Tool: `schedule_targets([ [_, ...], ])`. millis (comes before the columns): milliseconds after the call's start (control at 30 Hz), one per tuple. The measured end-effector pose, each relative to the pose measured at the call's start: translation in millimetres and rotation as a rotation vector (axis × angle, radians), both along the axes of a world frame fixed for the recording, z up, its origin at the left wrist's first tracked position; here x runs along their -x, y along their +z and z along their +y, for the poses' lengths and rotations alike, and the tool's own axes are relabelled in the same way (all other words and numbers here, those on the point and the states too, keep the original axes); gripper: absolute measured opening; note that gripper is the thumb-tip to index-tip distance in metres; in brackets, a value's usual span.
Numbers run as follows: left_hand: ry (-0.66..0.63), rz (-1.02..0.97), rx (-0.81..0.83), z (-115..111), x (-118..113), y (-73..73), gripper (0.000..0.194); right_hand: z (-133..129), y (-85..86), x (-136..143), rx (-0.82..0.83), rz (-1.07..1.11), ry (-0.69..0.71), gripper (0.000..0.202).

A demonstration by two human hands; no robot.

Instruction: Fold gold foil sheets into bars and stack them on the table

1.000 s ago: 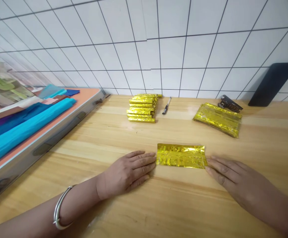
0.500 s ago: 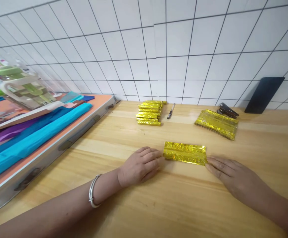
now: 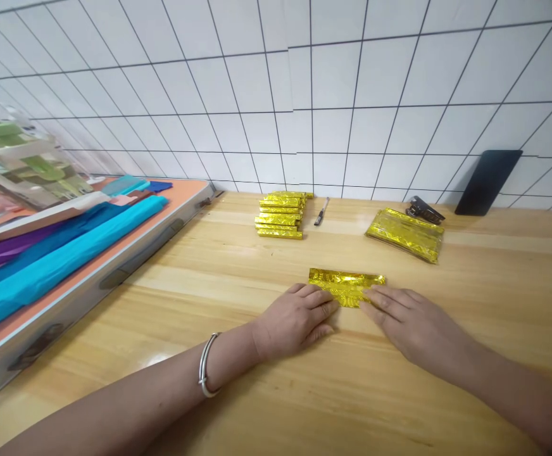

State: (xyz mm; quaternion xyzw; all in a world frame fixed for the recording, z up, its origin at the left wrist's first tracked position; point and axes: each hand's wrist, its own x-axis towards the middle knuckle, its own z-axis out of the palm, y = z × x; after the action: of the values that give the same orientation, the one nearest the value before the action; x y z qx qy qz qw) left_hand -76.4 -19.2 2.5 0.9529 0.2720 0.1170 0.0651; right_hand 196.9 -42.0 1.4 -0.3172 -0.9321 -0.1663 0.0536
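One gold foil sheet (image 3: 347,288), long axis L-to-R, shiny & creased; L hand (image 3: 295,321) & R hand (image 3: 413,324) open, fingers on it

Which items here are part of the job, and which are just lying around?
Likely part of it:
gold foil sheet, under both hands
pile of narrow gold pieces
flat gold stack

Probably just lying about:
pen
black clip
dark slab against the wall
bright blue roll
green-lidded container
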Motion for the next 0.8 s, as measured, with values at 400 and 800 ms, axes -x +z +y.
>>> schedule_targets([
  [400,-0.032,0.066,0.006,8.6,12.7,4.2,0.041,4.5,-2.9,6.6,0.126,-0.001,-0.039,0.055],
  [800,0.043,0.063,-0.008,-0.9,42.5,1.8,0.042,5.0,-21.8,-50.5,0.243,0.041,-0.091,0.071],
])
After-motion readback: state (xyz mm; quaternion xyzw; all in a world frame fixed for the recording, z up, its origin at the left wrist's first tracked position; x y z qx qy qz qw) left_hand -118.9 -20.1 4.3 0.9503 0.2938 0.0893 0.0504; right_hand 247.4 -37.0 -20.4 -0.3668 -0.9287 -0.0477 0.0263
